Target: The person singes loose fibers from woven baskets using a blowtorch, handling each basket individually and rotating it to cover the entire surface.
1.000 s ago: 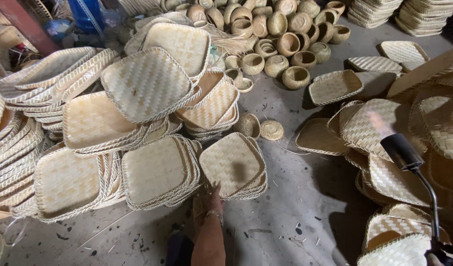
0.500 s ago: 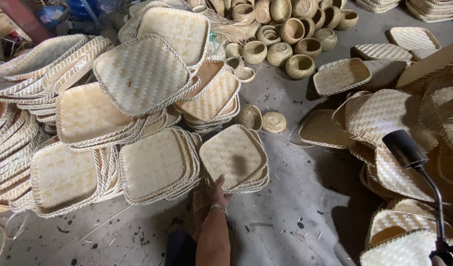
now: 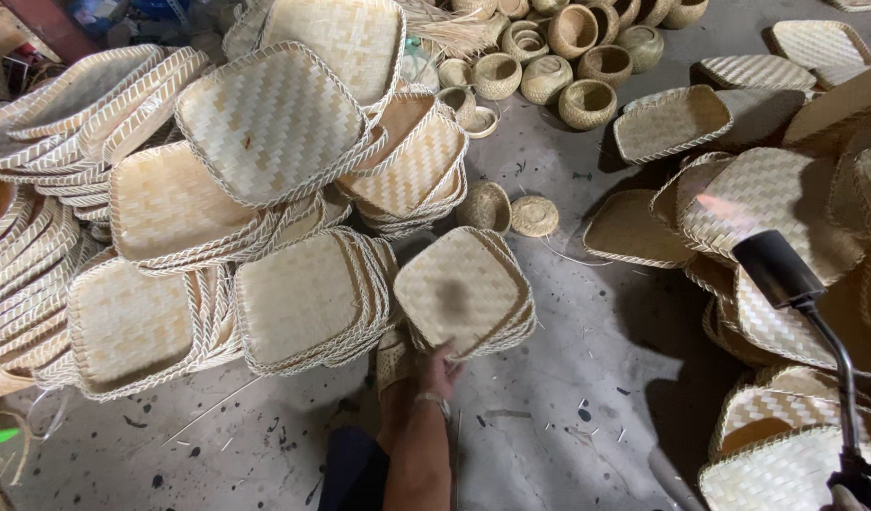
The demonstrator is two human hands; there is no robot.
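Stacks of square woven trays (image 3: 293, 298) are crowded at the left, with bare concrete floor (image 3: 568, 407) left open beneath. The near edge of a small tray stack (image 3: 464, 293) is now gripped by the left hand (image 3: 438, 371), fingers closed, closer than before. A torch nozzle (image 3: 776, 270) is seen at right; the right hand cannot be judged.

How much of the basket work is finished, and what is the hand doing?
Already stacked: many square woven trays in piles on the floor, plus round baskets farther off. In hand: the left hand grips the near edge of a small tray stack; the right holds a torch with a small flame. Still loose: trays scattered beside the torch.
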